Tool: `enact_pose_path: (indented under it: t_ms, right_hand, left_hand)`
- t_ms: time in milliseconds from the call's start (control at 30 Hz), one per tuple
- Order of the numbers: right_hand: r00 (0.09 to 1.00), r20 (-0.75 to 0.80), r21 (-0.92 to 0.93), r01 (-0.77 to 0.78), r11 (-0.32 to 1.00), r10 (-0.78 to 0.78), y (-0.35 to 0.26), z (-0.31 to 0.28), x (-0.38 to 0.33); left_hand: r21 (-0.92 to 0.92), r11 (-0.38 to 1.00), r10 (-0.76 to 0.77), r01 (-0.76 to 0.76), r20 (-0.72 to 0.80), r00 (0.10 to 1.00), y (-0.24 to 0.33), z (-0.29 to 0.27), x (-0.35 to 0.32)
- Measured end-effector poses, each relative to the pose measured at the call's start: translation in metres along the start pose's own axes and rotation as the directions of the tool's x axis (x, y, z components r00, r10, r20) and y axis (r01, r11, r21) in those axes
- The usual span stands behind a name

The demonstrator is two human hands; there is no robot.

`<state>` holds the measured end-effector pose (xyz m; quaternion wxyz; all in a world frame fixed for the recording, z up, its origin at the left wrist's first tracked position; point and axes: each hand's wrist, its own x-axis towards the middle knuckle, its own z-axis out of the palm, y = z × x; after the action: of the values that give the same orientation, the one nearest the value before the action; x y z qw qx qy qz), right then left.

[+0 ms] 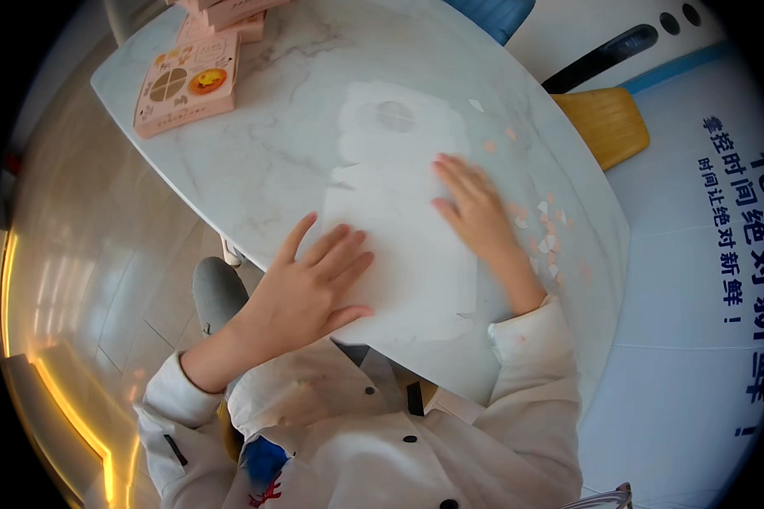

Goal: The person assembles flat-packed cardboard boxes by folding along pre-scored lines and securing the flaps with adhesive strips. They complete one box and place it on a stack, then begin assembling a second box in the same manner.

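**Flat white sheet under both palms**

Left hand lay spread, fingers open, pressing the near left part of a white sheet on the marble table. Right hand also flat and open on the sheet's right side, pinching nothing. Sheet looked thin, light and limp, likely to crease or tear; best lifted by an edge or corner, supported underneath. It carried a round cut-out toward its far end. Small pink scraps lay scattered just beside the right hand. Farther off, pink boxes sat near the far left table edge.
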<state>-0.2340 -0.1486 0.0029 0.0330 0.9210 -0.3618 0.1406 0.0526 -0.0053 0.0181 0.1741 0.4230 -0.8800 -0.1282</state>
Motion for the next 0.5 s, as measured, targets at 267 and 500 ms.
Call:
enact_pose_path:
  t_ms: [267, 500]
  right_hand:
    - [0.946, -0.098, -0.389, -0.322, 0.863, 0.309, 0.050, -0.023, -0.035]
    - [0.970, 0.242, 0.325, -0.069, 0.943, -0.012, -0.079, -0.068, -0.042]
  left_hand:
    - [0.131, 0.990, -0.057, 0.056, 0.004, 0.998, 0.003, -0.002, -0.019]
    - [0.393, 0.878, 0.281, -0.272, 0.037, 0.959, 0.015, 0.005, -0.038]
